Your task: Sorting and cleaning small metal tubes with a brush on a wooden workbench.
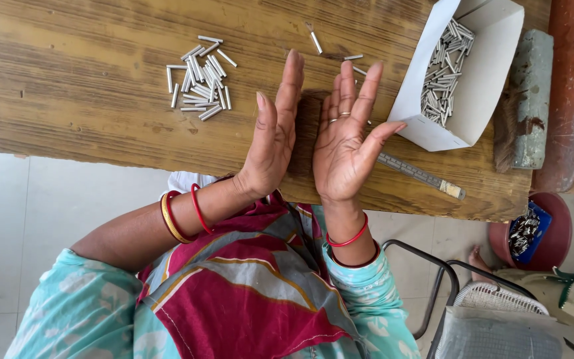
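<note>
The left hand (274,136) and the right hand (348,143) are hovering side by side over the wooden table (68,80), both spread flat with fingers straight and gripping nothing; the left one is turning edge-on, the right one is showing its palm, and a narrow gap is lying between them. Nearest to the hands, a few loose metal pins (316,42) are lying just beyond the fingertips. A larger heap of metal pins (199,78) is sitting well to one side of the left hand. A white paper box (493,66) is holding more pins just beside the right hand's thumb, and a steel ruler (420,175) is lying near the table edge by that wrist. A grey block (531,100) is resting past the box.
</note>
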